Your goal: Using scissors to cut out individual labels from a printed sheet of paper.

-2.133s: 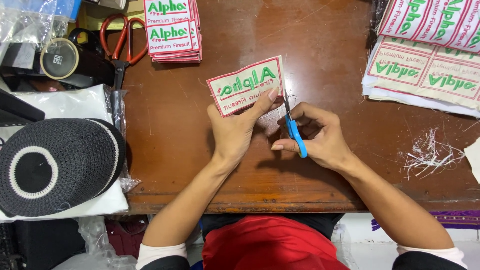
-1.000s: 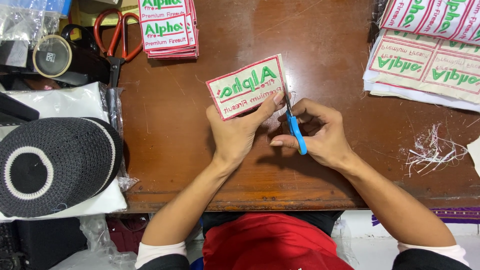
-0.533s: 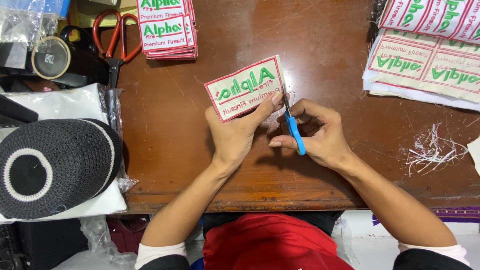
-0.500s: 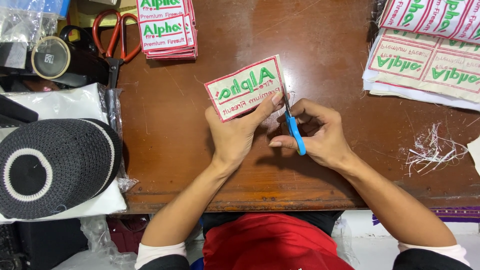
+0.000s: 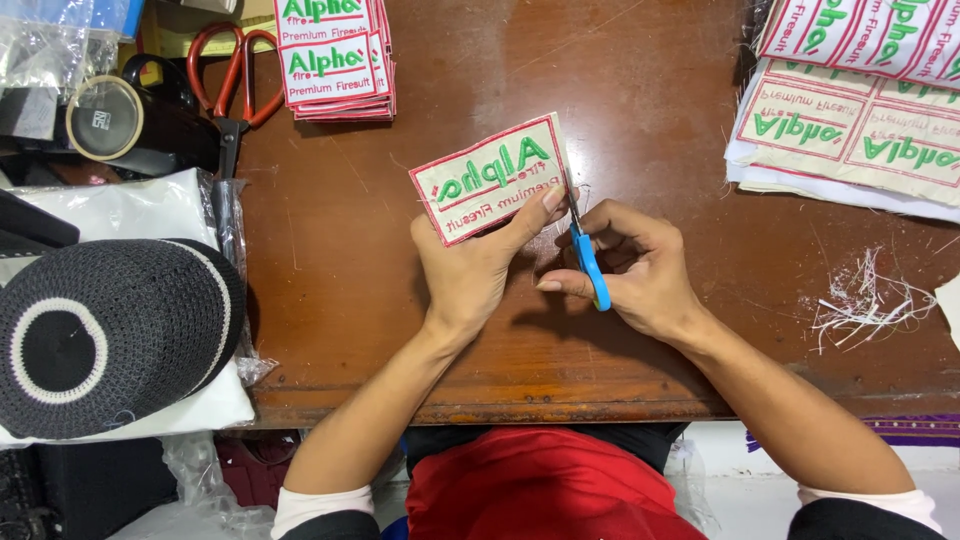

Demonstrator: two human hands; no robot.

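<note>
Since half a second ago almost nothing has shifted: both hands and the patch sit where they were, and the snips remain at the patch's right edge.

The left hand (image 5: 470,270) grasps the patch (image 5: 492,178), thumb pressed on its lower right corner and the other fingers curled behind it, holding it tilted above the table (image 5: 640,90). The patch is cream cloth with a red stitched border and green lettering, face up toward the camera. The right hand (image 5: 640,265) is clenched round small snips (image 5: 588,262) with a blue handle; the thin metal blades point up and touch the patch's right edge. Whether the blades are parted is too small to tell.

At the table's top left lies a stack of patches (image 5: 335,55), squared up, lettering upright. Just left of it lie red scissors (image 5: 232,85), handles at the top. At the top right are uncut sheets (image 5: 850,120) of the same patches, overlapping in a loose pile. Below them, near the right edge, lies a scatter of white threads (image 5: 860,300).

Left of the table, a tape roll (image 5: 103,118) rests on a dark object, with clear plastic bags (image 5: 50,45) behind it; their contents cannot be made out. Lower down, a black knitted cap (image 5: 105,335) with white rings lies on a white bundle (image 5: 125,215) wrapped in clear plastic.
</note>
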